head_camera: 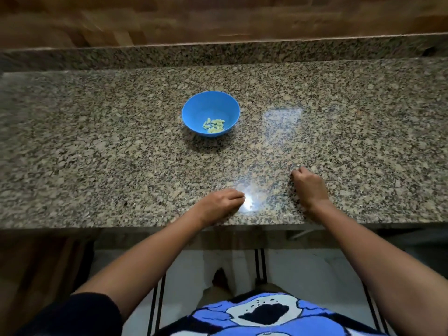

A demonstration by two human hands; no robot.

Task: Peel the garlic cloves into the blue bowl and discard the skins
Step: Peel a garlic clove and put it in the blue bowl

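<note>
A blue bowl (211, 103) stands on the granite counter (97, 141), a little left of the middle. Several pale yellow-green peeled garlic cloves (213, 125) lie at its bottom. My left hand (219, 203) rests on the counter near the front edge, well in front of the bowl, with its fingers curled and nothing visible in them. A bright white glare sits right at its fingertips and hides what lies there. Further right, my right hand (309, 187) rests on the counter as a loose fist, and I see nothing in it.
The counter's front edge (121, 225) runs just under my wrists. A raised granite ledge (218, 54) and a wooden wall (218, 18) close off the back. A pale window reflection (282, 120) shines on the stone to the right of the bowl.
</note>
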